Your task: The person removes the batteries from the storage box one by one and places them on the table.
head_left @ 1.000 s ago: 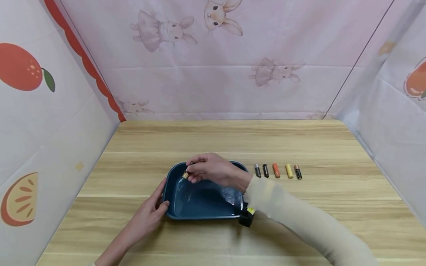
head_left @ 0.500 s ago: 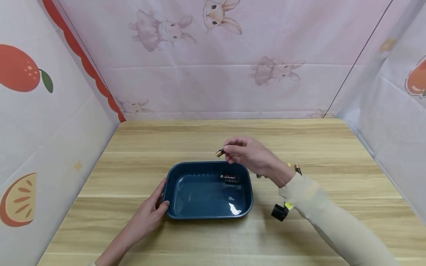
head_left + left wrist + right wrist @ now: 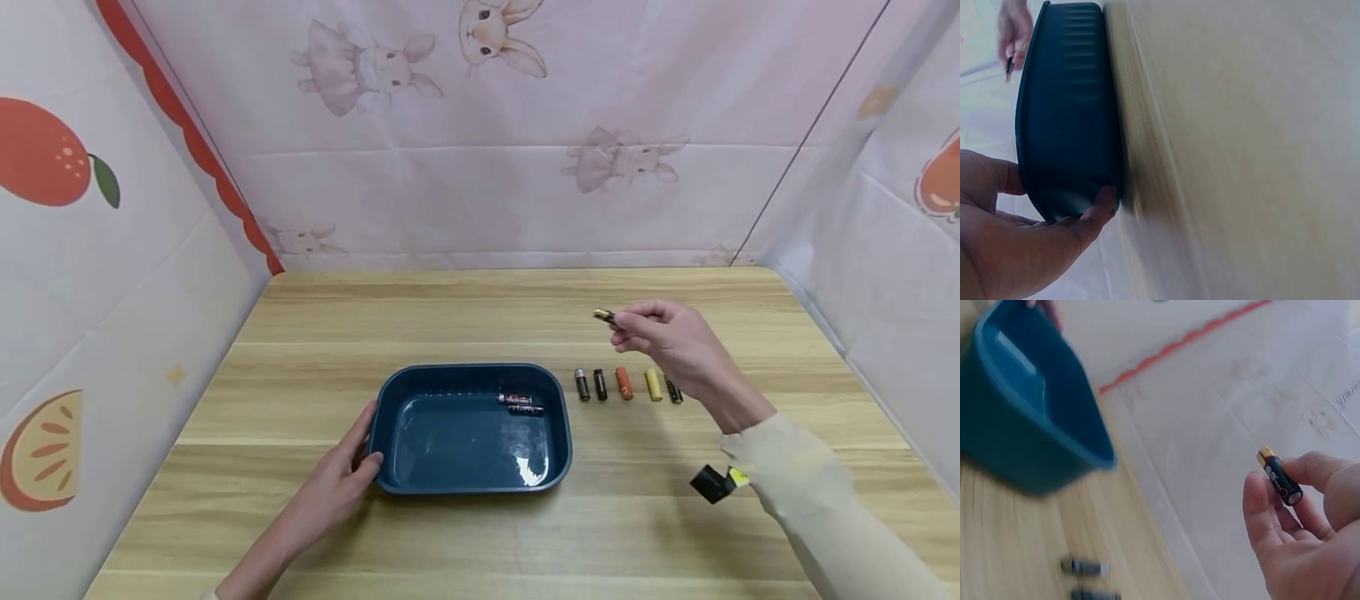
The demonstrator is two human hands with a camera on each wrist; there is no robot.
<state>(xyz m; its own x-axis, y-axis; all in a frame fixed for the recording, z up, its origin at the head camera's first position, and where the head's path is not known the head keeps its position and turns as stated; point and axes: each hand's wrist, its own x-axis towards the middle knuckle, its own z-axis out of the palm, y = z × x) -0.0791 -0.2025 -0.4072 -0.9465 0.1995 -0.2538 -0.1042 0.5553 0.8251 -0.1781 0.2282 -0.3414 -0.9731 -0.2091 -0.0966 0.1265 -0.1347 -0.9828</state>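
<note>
My right hand (image 3: 678, 342) pinches a black and gold battery (image 3: 1280, 478) between thumb and fingers, above the table and to the right of the dark blue plastic basin (image 3: 472, 490). My left hand (image 3: 337, 479) grips the basin's left end, its thumb and fingers spread round the outer wall in the left wrist view. Two batteries (image 3: 517, 400) lie side by side inside the basin, by its back right corner. To the right of the basin stretches a row of loose batteries: a black and silver one (image 3: 582, 385), a black one (image 3: 600, 385), a red one (image 3: 624, 383), a yellow one (image 3: 653, 385) and another black one (image 3: 674, 390).
The wood-grain table (image 3: 450, 317) is closed in at the back by a pink rabbit-print cloth (image 3: 480, 200) and at the sides by fruit-print cloths. A black device with a yellow patch (image 3: 716, 483) is at the right wrist.
My right hand has moved from over the basin to the right, above the battery row, still holding the battery. The two batteries in the basin have come into sight. My left hand stays put.
</note>
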